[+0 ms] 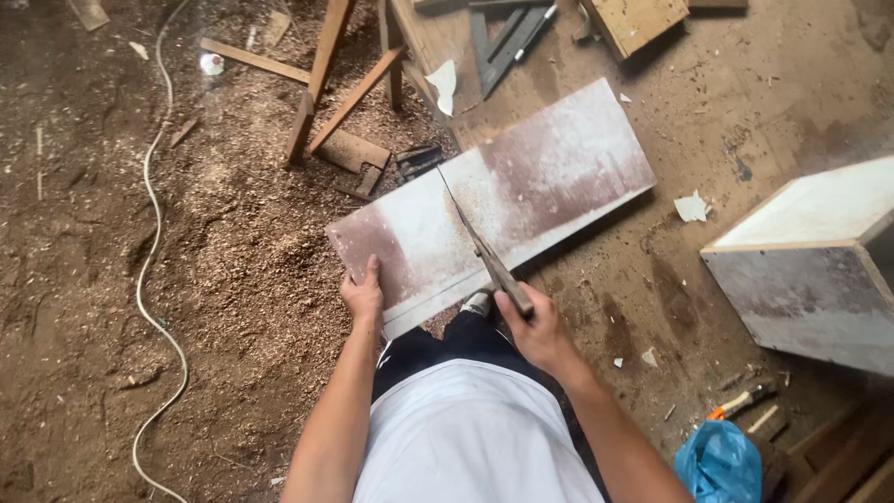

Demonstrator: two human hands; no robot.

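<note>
White short-sleeved shirt, dark trousers, grey shoe, bare forearms, no gloves

Dirt floor [112, 279], thick sawdust [270, 251] left of centre. White cable [149, 233] snakes down left side. Wooden trestle [326, 74] top centre, steel square [507, 37] beside it. White-topped box [819, 261] right. Blue bag [719, 463] bottom right. Daylight, soft shadows.

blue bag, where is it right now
In the head view the blue bag lies on the floor at bottom right, beside the right forearm, just below an orange-handled tool.
</note>
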